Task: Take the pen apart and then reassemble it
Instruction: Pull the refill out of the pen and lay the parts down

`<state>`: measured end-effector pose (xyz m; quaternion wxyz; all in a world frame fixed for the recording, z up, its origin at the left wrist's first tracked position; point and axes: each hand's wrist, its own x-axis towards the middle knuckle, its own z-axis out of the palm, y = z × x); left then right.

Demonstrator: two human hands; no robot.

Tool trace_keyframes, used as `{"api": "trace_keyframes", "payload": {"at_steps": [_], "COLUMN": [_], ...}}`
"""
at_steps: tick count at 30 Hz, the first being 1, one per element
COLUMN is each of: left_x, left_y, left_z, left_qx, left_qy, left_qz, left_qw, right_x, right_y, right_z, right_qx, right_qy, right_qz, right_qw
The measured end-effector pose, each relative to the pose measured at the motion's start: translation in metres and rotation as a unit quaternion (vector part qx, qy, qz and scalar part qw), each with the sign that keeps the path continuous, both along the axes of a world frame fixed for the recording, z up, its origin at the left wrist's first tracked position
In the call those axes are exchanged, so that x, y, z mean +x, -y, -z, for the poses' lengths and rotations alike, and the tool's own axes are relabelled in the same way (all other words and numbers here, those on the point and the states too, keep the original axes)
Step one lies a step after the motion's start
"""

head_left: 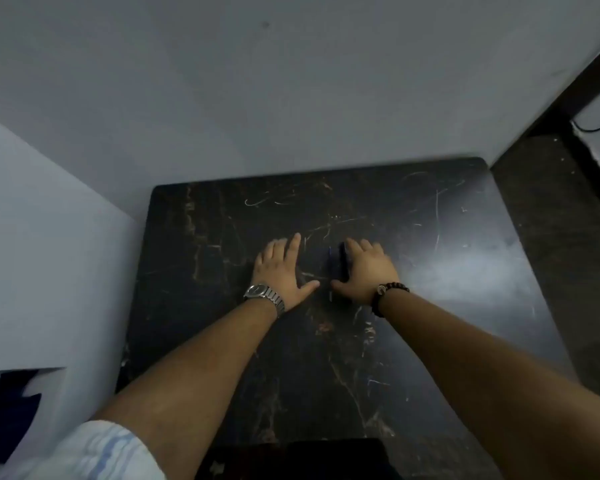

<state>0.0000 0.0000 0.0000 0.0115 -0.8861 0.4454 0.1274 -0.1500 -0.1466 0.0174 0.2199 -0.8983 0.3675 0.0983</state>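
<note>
Since the pen lies mid-frame, long axis running up-down, just left of my right hand, that hand is nearer; its thumb sits at the pen's near end, fingers spread, closing on nothing I can confirm. Left hand flat, fingers splayed, empty on the dark table. Nothing blocks the way.

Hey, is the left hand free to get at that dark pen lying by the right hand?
Probably yes. The left hand lies flat and empty on the table, and the pen sits just beside it under the right hand, with only bare tabletop between.
</note>
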Motion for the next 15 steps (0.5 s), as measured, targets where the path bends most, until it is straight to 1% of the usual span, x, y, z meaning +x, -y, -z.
{"api": "trace_keyframes", "payload": {"at_steps": [2,4,6,10,15], "left_x": [0.000,0.000,-0.003,-0.010,-0.016], "left_y": [0.000,-0.003,-0.006,-0.007,-0.003], "left_z": [0.002,0.007,0.011,0.023,0.034], "left_qx": [-0.018,-0.019,-0.020,-0.032,-0.054], "left_qy": [-0.038,-0.080,-0.116,-0.144,-0.173], "left_qz": [-0.004,-0.012,-0.026,-0.048,-0.082], "left_qw": [0.999,0.997,0.993,0.988,0.980], "right_x": [0.000,-0.001,0.001,0.003,0.009], "right_y": [0.002,0.001,0.000,0.001,0.002], "right_z": [0.006,0.012,0.018,0.027,0.036], "right_qx": [0.040,0.072,0.092,0.088,0.081], "right_qy": [0.009,-0.002,-0.008,-0.024,-0.030], "right_qz": [0.083,0.147,0.179,0.203,0.189], "right_qw": [0.996,0.986,0.980,0.975,0.978]}}
